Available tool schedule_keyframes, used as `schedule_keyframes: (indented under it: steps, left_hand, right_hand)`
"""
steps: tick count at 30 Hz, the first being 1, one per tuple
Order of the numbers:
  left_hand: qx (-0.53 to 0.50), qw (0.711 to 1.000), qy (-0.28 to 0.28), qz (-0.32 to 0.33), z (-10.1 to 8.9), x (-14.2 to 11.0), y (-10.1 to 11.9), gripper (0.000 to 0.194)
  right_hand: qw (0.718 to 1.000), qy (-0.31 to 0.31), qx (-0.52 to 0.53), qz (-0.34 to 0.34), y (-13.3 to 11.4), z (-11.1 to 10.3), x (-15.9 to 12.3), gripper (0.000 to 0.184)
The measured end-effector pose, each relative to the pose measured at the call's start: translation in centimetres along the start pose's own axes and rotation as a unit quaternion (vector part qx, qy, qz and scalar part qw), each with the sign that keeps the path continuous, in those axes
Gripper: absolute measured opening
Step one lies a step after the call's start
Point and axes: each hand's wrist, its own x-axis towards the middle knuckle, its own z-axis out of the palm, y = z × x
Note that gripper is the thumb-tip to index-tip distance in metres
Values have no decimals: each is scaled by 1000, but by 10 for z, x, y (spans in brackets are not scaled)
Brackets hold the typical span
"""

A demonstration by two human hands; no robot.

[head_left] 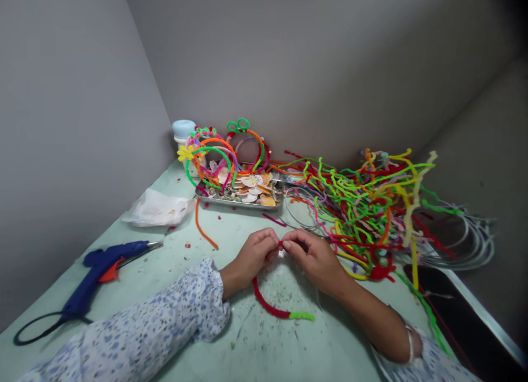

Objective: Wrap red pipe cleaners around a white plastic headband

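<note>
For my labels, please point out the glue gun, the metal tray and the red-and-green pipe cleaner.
Glue gun [95,271], head view: upper blue handle.
Metal tray [239,204], head view: front wall.
Red-and-green pipe cleaner [268,307], head view: red curve.

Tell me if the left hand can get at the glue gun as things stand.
Probably yes: the glue gun lies uncovered beyond the left sleeve, though the left hand is busy with the red strip.

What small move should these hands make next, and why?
Perhaps a small twist: the left hand and right hand pinch close together on the red pipe cleaner, while its green end is free of both.
</note>
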Motion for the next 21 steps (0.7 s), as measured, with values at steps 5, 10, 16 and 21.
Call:
schedule_keyframes:
  steps: [5,10,16,21]
  left_hand:
    - [2,1000,3,-4,0,0,0,15]
    - [-7,1000,0,-1,0,1,-1,15]
    - [4,1000,12,-3,0,1,0,16]
    - [9,1000,18,-5,2,1,2,16]
  right_hand:
    - [996,-7,58,75,-2,-1,1,20]
    - [999,26,26,36,0,-1,1,19]
    - [1000,16,6,16,0,-2,2,20]
    - [998,-2,35,57,-3,-4,3,22]
